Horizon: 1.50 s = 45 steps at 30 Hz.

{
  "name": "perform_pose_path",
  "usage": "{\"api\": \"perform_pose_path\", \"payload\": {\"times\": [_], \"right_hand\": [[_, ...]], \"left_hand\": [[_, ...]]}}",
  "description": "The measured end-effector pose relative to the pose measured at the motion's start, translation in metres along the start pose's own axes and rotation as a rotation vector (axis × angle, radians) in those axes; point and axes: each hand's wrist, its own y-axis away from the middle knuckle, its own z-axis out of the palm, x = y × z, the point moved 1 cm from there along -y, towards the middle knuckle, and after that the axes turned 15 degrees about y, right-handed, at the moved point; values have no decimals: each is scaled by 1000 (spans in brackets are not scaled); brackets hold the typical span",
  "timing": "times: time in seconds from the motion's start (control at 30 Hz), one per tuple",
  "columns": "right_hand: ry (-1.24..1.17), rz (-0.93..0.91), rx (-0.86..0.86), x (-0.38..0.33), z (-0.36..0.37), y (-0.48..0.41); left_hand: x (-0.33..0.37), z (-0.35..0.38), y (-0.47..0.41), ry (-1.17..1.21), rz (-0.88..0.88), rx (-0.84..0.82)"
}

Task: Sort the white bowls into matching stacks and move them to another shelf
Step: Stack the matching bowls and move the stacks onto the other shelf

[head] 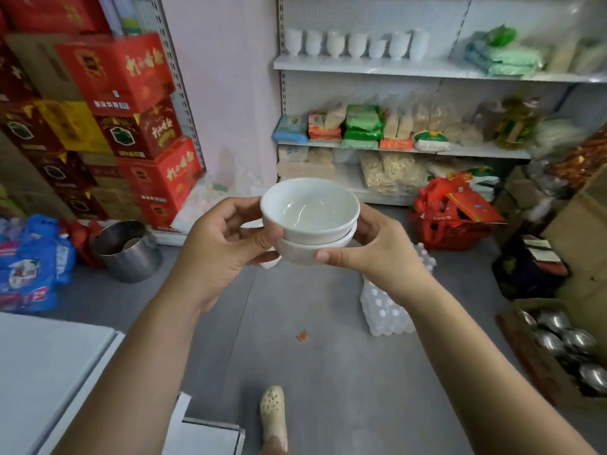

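Two white bowls, nested one inside the other (310, 221), are held in the air in front of me over the grey floor. My left hand (226, 238) grips the stack from the left, thumb against the upper bowl's wall. My right hand (371, 249) grips it from the right, thumb pressed on the lower bowl. The top bowl looks empty. Ahead stands a white shelf unit (328, 65) whose upper board carries a row of white cups (356, 44).
Red cartons (121, 93) are stacked at the left. A steel pot (126, 249) and blue packs (31, 264) sit on the floor at left. Packaged food fills the lower shelves. White egg trays (384, 310), a red basket (450, 224) and a box of steel bowls (568, 349) lie at right.
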Motion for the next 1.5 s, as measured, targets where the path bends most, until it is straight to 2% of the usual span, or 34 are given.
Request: {"api": "perform_pose_path", "payload": {"times": [0.4, 0.77, 1.23, 1.5], "right_hand": [[-2, -35, 160, 20, -50, -228], [13, 8, 271, 79, -114, -355], [103, -49, 162, 164, -252, -542], [74, -10, 101, 217, -265, -644]], "left_hand": [[26, 19, -270, -213, 105, -183], [-11, 81, -433, -185, 58, -287], [-66, 185, -620, -200, 114, -200], [-102, 192, -716, -196, 122, -162]]}}
